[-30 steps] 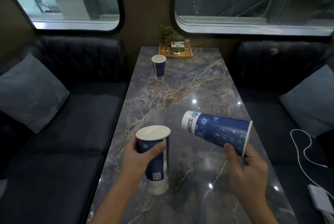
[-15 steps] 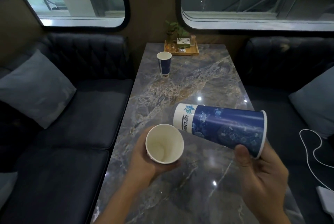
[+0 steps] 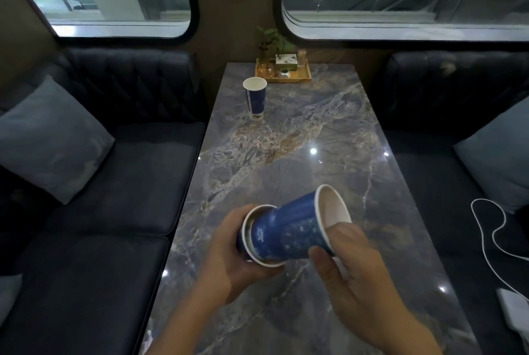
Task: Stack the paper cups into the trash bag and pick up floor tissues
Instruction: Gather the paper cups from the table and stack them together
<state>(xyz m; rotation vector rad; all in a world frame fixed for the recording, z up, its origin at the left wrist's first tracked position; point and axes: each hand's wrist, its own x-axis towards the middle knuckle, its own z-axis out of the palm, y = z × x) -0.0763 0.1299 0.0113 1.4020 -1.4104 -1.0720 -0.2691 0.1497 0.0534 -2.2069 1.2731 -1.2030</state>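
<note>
Two cups nest: my left hand (image 3: 229,257) cradles the outer cup (image 3: 246,236), my right hand (image 3: 352,266) pinches the inner cup (image 3: 289,233) to slide it in

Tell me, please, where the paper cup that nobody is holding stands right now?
In the head view the free cup stands upright at the far left of the marble table, just in front of the wooden tray under the windows.

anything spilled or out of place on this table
No spill shows on the table. The left hand holds a cup while the right hand pushes a second cup into it. A third cup stands upright, alone, near the tray.
</note>
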